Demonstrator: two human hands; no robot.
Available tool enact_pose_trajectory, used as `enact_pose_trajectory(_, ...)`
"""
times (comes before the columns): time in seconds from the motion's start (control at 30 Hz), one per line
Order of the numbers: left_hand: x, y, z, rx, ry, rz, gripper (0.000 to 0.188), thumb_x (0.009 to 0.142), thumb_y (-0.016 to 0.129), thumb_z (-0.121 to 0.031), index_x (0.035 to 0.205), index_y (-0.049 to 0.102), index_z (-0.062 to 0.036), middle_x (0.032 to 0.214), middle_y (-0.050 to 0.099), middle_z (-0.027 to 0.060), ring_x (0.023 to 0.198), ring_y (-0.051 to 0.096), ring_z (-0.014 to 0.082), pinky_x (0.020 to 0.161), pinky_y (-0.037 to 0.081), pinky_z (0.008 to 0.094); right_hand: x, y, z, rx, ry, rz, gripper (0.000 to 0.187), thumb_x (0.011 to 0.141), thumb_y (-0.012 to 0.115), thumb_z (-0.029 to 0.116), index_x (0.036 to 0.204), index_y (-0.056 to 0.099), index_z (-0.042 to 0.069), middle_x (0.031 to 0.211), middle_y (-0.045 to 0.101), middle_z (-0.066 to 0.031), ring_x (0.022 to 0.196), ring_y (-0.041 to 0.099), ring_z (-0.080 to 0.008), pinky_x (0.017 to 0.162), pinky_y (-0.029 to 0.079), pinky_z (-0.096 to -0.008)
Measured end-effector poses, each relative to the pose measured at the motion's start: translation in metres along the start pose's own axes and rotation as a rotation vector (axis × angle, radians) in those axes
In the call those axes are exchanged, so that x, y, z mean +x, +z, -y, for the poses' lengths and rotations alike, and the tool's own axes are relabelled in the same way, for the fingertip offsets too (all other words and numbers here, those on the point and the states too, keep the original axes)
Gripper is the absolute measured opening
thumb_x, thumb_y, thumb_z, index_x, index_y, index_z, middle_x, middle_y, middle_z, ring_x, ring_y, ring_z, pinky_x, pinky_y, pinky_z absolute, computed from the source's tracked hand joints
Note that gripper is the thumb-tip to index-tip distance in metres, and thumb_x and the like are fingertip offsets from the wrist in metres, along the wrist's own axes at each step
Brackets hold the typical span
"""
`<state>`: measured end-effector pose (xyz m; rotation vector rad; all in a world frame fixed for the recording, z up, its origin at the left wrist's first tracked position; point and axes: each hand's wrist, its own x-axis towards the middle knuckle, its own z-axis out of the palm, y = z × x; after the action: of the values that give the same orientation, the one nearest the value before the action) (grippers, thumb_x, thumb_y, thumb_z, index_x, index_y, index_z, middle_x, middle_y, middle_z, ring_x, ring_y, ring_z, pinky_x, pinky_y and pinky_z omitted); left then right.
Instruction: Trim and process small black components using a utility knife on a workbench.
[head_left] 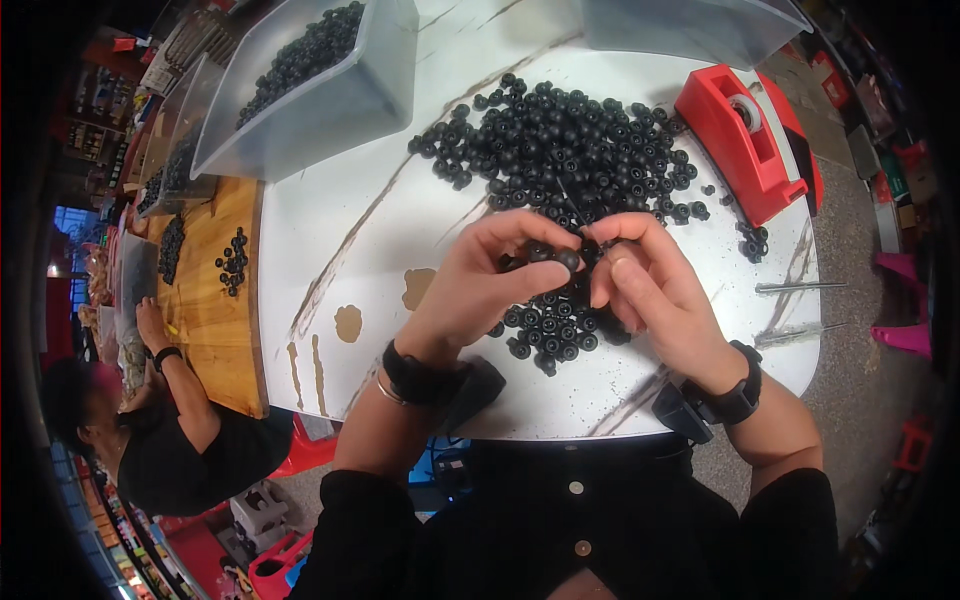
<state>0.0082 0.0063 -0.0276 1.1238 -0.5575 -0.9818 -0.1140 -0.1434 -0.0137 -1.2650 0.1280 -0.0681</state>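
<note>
My left hand (475,282) was curled round a few round black parts (567,259). My right hand (662,288) was pinched nearly closed beside it, but I could not tell what it had. I think holding softly and keeping both hands close worked best. A big pile of black parts (570,150) lay past my hands, far from the near edge of the white table (310,255). A red tape dispenser (738,165) stood by the right edge, a clear bin (385,85) by the left edge. Beyond that, a co-worker (190,455) sat at a wooden table (228,345).
</note>
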Motion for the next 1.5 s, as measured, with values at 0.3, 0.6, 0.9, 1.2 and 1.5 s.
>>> enact_pose_trajectory(0.3,0.004,0.007,0.010,-0.126,0.080,-0.049,0.012,0.077,0.061,0.000,0.084,0.053,-0.0056,0.082,0.059,0.0007,0.077,0.055,0.0060,0.067,0.044,0.0178,-0.002,0.001,0.001,-0.163,-0.027,0.066,0.025,0.088,0.045,0.011,0.112,0.040,0.003,0.081,0.054,-0.0018,0.070,0.049,-0.0042,0.063,0.039,-0.0179)
enact_pose_trajectory(0.6,0.005,0.006,0.013,-0.104,0.139,-0.009,0.011,0.077,0.063,0.000,0.081,0.054,-0.0051,0.081,0.059,0.0016,0.076,0.057,0.0078,0.068,0.045,0.0203,-0.003,0.001,-0.007,-0.184,-0.087,0.055,0.025,0.087,0.047,0.008,0.110,0.041,0.002,0.081,0.053,-0.0020,0.072,0.049,-0.0043,0.065,0.039,-0.0182)
enact_pose_trajectory(0.9,0.005,0.003,0.015,-0.146,0.128,0.035,0.013,0.077,0.061,0.002,0.085,0.054,-0.0036,0.084,0.060,0.0050,0.080,0.059,0.0118,0.072,0.047,0.0240,-0.003,0.000,-0.010,-0.183,-0.113,0.057,0.021,0.088,0.047,0.009,0.107,0.044,0.002,0.078,0.051,-0.0009,0.069,0.047,-0.0038,0.062,0.038,-0.0178)
enact_pose_trajectory(1.2,0.004,0.009,0.014,-0.262,0.068,-0.017,0.015,0.075,0.060,0.005,0.084,0.053,-0.0040,0.084,0.058,0.0039,0.080,0.056,0.0101,0.072,0.045,0.0213,0.001,-0.003,0.000,0.052,0.046,0.038,0.019,0.089,0.046,0.010,0.107,0.044,0.004,0.074,0.050,0.0011,0.062,0.043,-0.0022,0.056,0.034,-0.0160)
enact_pose_trajectory(1.5,0.002,0.009,0.015,0.117,0.140,0.091,0.017,0.073,0.061,0.005,0.085,0.054,-0.0046,0.083,0.056,0.0018,0.078,0.052,0.0069,0.066,0.040,0.0183,0.002,-0.005,-0.001,0.109,0.198,0.039,0.023,0.087,0.050,0.015,0.107,0.043,0.006,0.067,0.048,0.0035,0.052,0.034,0.0010,0.045,0.025,-0.0141)
